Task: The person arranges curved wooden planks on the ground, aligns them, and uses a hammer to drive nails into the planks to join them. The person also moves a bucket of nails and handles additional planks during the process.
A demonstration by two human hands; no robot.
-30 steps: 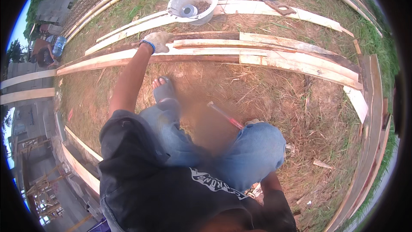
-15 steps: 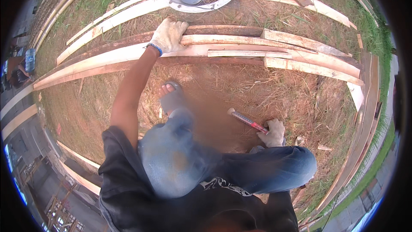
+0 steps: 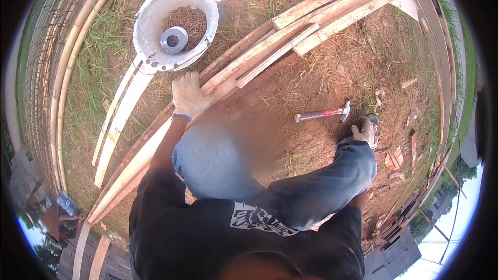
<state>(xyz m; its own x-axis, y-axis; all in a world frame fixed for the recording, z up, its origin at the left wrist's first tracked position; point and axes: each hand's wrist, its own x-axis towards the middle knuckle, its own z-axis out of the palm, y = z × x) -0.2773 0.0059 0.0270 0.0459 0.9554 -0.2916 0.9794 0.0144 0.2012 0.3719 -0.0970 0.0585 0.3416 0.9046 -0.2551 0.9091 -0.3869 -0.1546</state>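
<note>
My left hand (image 3: 189,95), in a pale work glove, is closed over the edge of a long wooden beam (image 3: 228,85) in a bundle of timber that runs diagonally across the ground. My right hand (image 3: 363,132), also gloved, is down by my right foot (image 3: 373,119), its fingers partly apart with nothing visible in them. Just left of that hand, a claw hammer (image 3: 322,113) with a red and grey handle lies loose on the dirt, its head toward the hand. A short wooden strip (image 3: 277,56) lies along the bundle's near side.
Beyond my left hand stands a white bucket (image 3: 141,33) holding nails and a grey ring-shaped roll (image 3: 174,39). Under it run pale boards (image 3: 122,116). Bamboo poles (image 3: 65,67) line the left. More planks (image 3: 441,57) edge the right, with wood scraps (image 3: 394,159) nearby.
The view has turned, so the timber now slants. My right hand has let go of the hammer, which lies on the ground, and has moved to my foot. My left hand stays on the timber.
</note>
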